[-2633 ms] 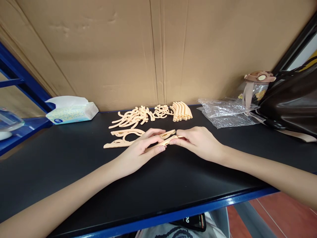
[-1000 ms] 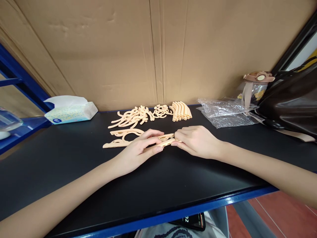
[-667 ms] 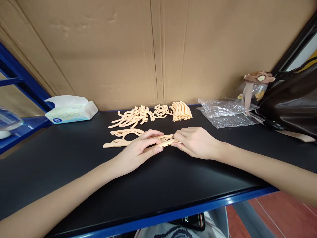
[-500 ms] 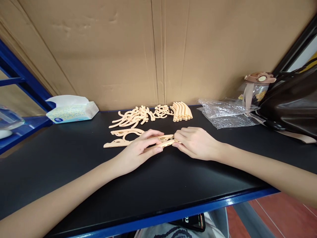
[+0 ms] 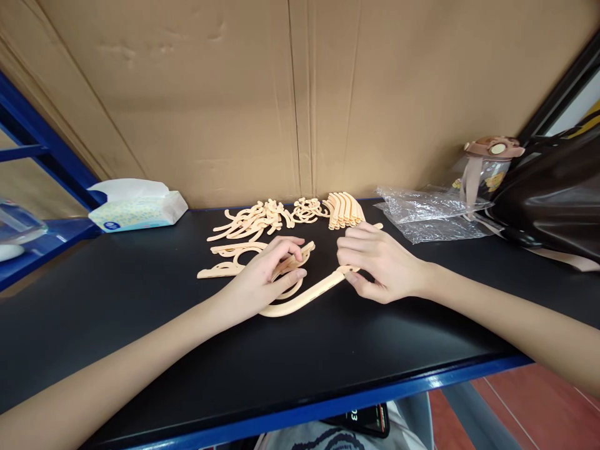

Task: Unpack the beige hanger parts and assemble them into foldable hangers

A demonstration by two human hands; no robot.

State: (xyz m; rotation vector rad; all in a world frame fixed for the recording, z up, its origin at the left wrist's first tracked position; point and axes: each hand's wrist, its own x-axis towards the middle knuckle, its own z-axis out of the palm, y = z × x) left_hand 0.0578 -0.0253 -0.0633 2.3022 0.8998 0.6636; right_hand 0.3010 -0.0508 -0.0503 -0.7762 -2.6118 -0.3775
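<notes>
My left hand [image 5: 260,281] is closed on a flat pale wooden cut-out piece [image 5: 295,259], holding it tilted above the black tabletop [image 5: 140,325]. My right hand [image 5: 379,265] pinches one end of a long curved wooden piece [image 5: 304,298], whose other end reaches under my left hand. Just beyond my left hand lie two more flat curved wooden pieces [image 5: 225,259]. Further back sit a loose heap of small curved wooden parts [image 5: 253,222] and a neat stack of curved strips [image 5: 345,209].
A tissue pack [image 5: 135,206] lies at the back left by a blue shelf frame [image 5: 28,140]. Crumpled clear plastic bags [image 5: 426,212], a bottle with a brown lid [image 5: 490,165] and a dark bag [image 5: 557,194] are at the right. Cardboard [image 5: 290,94] backs the table.
Both hands have lifted and drawn apart. The pieces held together flat between them are now separated: the long curved piece swings out in my right hand, the flat cut-out tilts up in my left.
</notes>
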